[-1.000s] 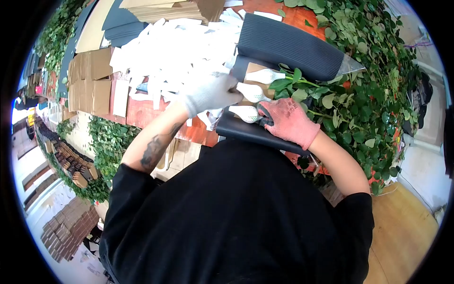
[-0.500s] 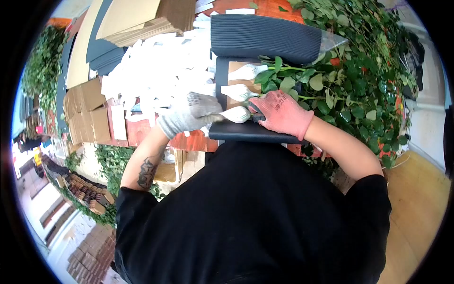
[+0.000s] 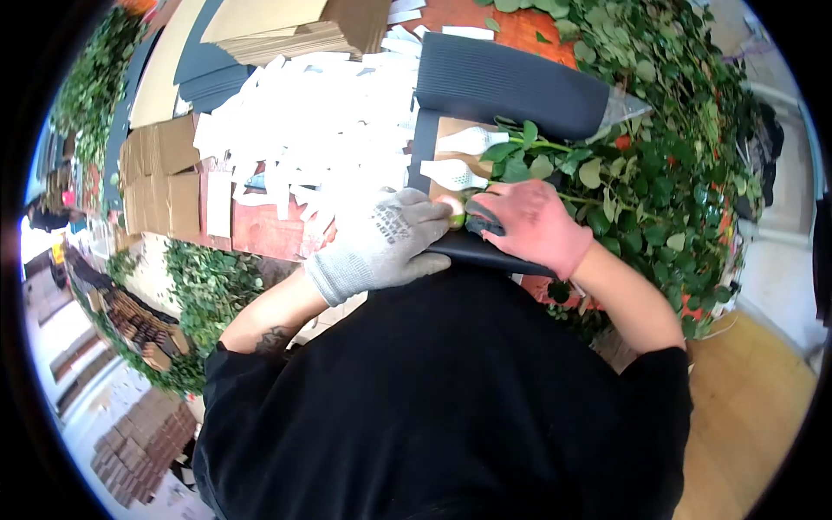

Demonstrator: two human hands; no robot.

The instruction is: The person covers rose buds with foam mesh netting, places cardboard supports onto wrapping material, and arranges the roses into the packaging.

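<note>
My left hand [image 3: 386, 240], in a grey-white glove, lies palm down with its fingers stretched and its thumb apart. Its fingertips touch or cover part of a pale and green flower head [image 3: 456, 213]. Just right of that head, my right hand [image 3: 530, 224], in a pink glove with dark fingertips, is closed round the flower's stem, mostly hidden. Above the hands, two flower heads in white mesh sleeves [image 3: 454, 174] [image 3: 473, 140] lie on brown cardboard [image 3: 447, 127], their leafy stems pointing right. A black padded edge [image 3: 490, 254] runs below the hands.
White paper strips [image 3: 321, 113] are heaped left of the flowers. Black corrugated sheet [image 3: 511, 84] with a clear tip lies above them. Cardboard stacks [image 3: 162, 204] stand at the left, and a brown stack [image 3: 360, 30] at the back. Leafy stems [image 3: 667, 165] cover the table's right side.
My left hand has moved right to the lowest flower head and its fingers have straightened. The white sleeve seen there before no longer shows. My right hand stays at the stem.
</note>
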